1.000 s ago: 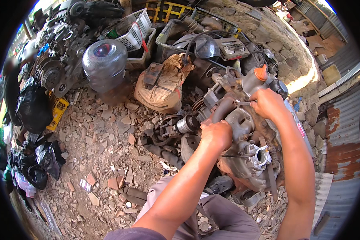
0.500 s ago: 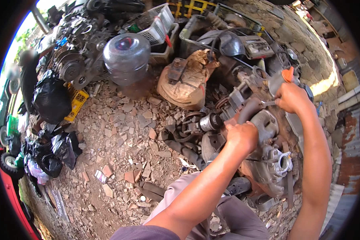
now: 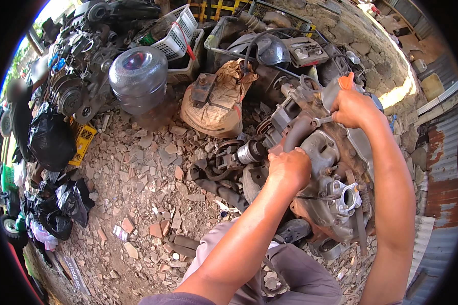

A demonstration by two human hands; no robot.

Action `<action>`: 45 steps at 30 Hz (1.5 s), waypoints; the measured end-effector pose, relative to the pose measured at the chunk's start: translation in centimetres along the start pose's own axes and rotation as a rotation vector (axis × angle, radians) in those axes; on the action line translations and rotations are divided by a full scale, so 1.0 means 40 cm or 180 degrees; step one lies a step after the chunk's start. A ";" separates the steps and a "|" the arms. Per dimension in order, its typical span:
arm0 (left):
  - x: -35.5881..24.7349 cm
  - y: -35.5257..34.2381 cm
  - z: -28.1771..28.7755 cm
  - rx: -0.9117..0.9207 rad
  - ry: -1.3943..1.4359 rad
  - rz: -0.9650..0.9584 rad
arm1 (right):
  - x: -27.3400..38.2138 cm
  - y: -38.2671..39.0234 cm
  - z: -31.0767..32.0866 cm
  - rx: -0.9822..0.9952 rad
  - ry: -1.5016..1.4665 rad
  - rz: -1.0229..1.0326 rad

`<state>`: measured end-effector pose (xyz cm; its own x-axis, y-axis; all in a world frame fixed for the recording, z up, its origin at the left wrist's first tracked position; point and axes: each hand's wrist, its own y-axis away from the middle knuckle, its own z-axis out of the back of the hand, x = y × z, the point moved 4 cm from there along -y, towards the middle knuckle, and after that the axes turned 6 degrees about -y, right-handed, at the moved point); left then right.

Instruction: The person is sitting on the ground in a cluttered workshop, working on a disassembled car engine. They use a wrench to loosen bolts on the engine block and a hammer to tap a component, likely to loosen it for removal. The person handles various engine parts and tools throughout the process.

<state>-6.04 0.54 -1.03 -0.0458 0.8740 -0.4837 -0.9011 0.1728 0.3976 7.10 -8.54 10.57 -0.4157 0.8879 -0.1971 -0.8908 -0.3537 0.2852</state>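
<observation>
A greasy, rust-brown engine [image 3: 323, 157] lies on the rubble at my right. My right hand [image 3: 355, 108] is closed round a metal wrench [image 3: 324, 120], whose ring end sits at the upper end of a curved dark metal pipe [image 3: 300, 133] on the engine. At the pipe's lower end, my left hand [image 3: 292, 168] is closed on it, fingertips mostly hidden. An orange piece [image 3: 346, 80] shows just above my right hand; whether I touch it, I cannot tell. Nearer me on the engine is a pale metal flange with a round opening [image 3: 348, 198].
A brown sack [image 3: 213, 114] with a metal part on top stands beyond the engine, beside a clear water jug [image 3: 138, 76]. Crates [image 3: 175, 35] and a bin of parts line the back. Black bags [image 3: 53, 137] lie left. Corrugated metal sheets [image 3: 445, 173] edge the right.
The whole view has shifted, so the scene sits further left and slightly higher. Both hands keep their holds, and the wrench stays at the pipe's upper end.
</observation>
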 end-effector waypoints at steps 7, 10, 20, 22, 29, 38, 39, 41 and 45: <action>-0.005 0.002 0.003 0.0028 -0.0007 -0.0058 | 0.029 -0.011 0.002 -0.0227 0.0340 0.0204; 0.000 0.001 0.003 0.0020 0.0014 -0.0041 | 0.090 -0.016 0.019 -0.0335 0.0415 0.0197; -0.005 0.007 0.013 0.0029 -0.0058 -0.0115 | 0.045 -0.034 0.002 0.0180 0.0322 -0.0029; 0.002 0.008 0.011 0.0052 -0.0076 -0.0088 | 0.027 -0.001 -0.034 -0.0091 0.0065 0.0035; -0.006 0.004 0.007 0.0174 -0.0025 0.0011 | -0.031 0.152 -0.202 -0.0557 -0.1004 -0.0223; -0.020 0.008 0.011 0.0086 -0.0060 0.0021 | -0.069 0.128 -0.163 0.0449 -0.0863 -0.0038; -0.014 0.007 0.005 0.0072 -0.0075 0.0034 | -0.061 0.141 -0.149 0.0469 -0.0910 -0.0008; -0.005 0.001 0.006 0.0100 -0.0054 0.0040 | -0.053 0.154 -0.114 0.0133 -0.1006 0.0039; -0.007 0.011 0.013 0.0190 0.0037 0.0031 | -0.020 0.156 -0.041 -0.0414 -0.0716 0.0111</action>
<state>-6.21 0.61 -0.29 -0.0597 0.8706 -0.4884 -0.8733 0.1914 0.4479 1.57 -11.96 10.97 -0.4082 0.9124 0.0283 -0.8988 -0.4072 0.1624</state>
